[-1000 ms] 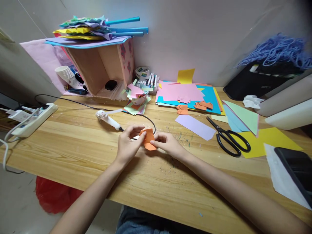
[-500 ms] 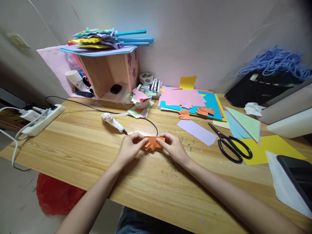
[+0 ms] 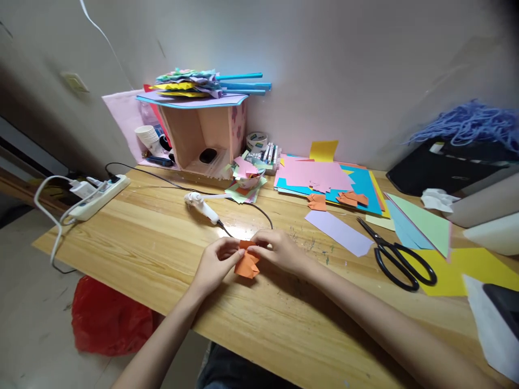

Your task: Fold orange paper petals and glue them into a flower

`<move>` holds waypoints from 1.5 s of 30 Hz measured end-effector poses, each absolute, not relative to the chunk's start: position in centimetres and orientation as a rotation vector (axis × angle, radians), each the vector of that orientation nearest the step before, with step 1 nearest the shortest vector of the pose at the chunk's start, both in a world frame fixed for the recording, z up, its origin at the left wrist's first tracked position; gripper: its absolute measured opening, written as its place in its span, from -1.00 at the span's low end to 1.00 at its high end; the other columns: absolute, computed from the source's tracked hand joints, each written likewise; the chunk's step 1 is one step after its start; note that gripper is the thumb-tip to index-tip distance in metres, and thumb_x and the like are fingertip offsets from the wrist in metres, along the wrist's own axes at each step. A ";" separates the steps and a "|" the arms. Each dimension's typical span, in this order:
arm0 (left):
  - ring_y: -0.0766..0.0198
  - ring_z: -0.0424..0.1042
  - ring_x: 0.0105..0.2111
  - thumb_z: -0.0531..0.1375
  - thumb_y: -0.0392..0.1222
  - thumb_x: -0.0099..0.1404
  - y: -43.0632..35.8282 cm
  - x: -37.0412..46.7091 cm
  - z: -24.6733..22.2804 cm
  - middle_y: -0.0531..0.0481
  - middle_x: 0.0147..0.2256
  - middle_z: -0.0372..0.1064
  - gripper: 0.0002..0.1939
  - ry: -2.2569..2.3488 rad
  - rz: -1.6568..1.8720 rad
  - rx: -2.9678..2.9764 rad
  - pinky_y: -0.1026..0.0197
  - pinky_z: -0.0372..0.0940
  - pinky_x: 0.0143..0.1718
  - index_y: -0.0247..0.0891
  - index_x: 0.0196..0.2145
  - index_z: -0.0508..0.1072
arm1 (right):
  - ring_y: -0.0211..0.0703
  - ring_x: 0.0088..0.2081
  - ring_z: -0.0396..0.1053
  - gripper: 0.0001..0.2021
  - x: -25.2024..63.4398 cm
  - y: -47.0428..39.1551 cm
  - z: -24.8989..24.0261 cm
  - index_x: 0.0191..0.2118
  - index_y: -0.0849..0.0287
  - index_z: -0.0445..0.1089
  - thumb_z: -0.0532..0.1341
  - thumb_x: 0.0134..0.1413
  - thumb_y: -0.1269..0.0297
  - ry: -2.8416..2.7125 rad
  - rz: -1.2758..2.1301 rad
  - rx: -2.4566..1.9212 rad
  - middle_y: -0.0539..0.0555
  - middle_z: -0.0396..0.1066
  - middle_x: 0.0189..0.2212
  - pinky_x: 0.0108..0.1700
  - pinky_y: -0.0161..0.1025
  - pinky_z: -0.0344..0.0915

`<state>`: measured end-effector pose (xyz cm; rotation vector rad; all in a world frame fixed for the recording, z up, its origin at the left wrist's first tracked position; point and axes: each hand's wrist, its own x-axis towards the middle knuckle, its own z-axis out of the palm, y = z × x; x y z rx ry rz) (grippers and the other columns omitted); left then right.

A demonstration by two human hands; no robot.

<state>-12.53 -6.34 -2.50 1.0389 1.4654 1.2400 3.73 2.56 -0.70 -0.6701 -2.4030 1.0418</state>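
A small folded piece of orange paper is held just over the wooden table, its cut or folded flaps pointing down toward me. My left hand pinches its left edge between thumb and fingers. From the right, my right hand grips the upper part of it, thumb close to the other thumb. Beyond my hands lies a white glue gun with a black cord. More folded orange pieces rest on the stacked coloured sheets, and another orange piece sits at their front edge.
Black-handled scissors lie right of a lilac paper strip. A power strip stands at the left. Behind are an open cardboard box, a bowl of paper scraps and pink paper. Yellow paper lies at the right.
The orange paper has been turned from lying wide to standing lengthwise, and my hands have come closer together. The view has shifted, so the scene sits lower and further right.
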 end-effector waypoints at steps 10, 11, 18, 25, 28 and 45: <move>0.21 0.43 -0.41 0.31 -0.02 -0.12 -8.1 -19.8 -3.0 -0.12 -0.41 0.48 -0.62 1.803 1.691 0.603 0.25 0.31 -0.37 -0.39 -0.41 0.48 | -0.13 -0.22 0.29 -0.75 -6.2 4.0 -2.3 -0.18 0.22 0.27 0.10 0.05 0.19 -2.111 0.943 -0.887 0.17 0.33 -0.20 -0.20 -0.21 0.21; 0.22 0.43 -0.40 0.31 -0.01 -0.12 -8.3 -20.9 -3.2 -0.12 -0.40 0.48 -0.62 1.869 1.736 0.623 0.26 0.30 -0.36 -0.39 -0.41 0.48 | -0.07 -0.17 0.26 -0.68 -7.3 4.3 -2.6 -0.15 0.23 0.25 0.16 -0.02 0.17 -2.140 0.902 -0.898 0.21 0.30 -0.16 -0.16 -0.16 0.19; 0.24 0.41 -0.39 0.26 -0.02 -0.03 -8.6 -25.4 -4.3 -0.12 -0.40 0.46 -0.67 2.040 1.754 0.718 0.27 0.27 -0.34 -0.38 -0.42 0.47 | -0.10 -0.31 0.27 -0.83 -11.9 5.3 -3.9 -0.30 0.21 0.30 0.05 0.03 0.27 -2.302 0.978 -0.723 0.11 0.35 -0.36 -0.24 -0.20 0.16; 0.34 0.34 -0.52 0.23 -0.07 -0.02 -8.7 -25.4 -4.5 0.01 -0.52 0.40 -0.76 2.112 1.792 0.689 0.32 0.21 -0.45 -0.35 -0.51 0.42 | -0.18 -0.40 0.27 -0.67 -9.9 4.0 -3.4 -0.26 0.25 0.30 0.02 0.06 0.06 -2.054 1.495 -0.620 0.06 0.34 -0.42 -0.35 -0.29 0.17; 0.36 0.31 -0.55 0.21 -0.09 -0.01 -8.7 -25.2 -4.6 0.03 -0.55 0.37 -0.78 2.139 1.785 0.680 0.34 0.19 -0.50 -0.34 -0.51 0.41 | -0.19 -0.42 0.26 -0.64 -9.7 3.4 -3.3 -0.26 0.26 0.32 0.05 0.03 0.04 -2.033 1.594 -0.647 0.06 0.34 -0.42 -0.40 -0.30 0.16; 0.40 0.25 -0.61 0.20 -0.14 -0.03 -8.6 -24.6 -4.2 0.03 -0.58 0.36 -0.82 2.202 1.711 0.702 0.36 0.14 -0.57 -0.34 -0.54 0.42 | -0.08 -0.26 0.30 -0.63 -10.1 3.1 -4.5 -0.15 0.23 0.34 0.07 0.04 0.07 -2.158 1.547 -0.579 0.10 0.39 -0.29 -0.23 -0.22 0.19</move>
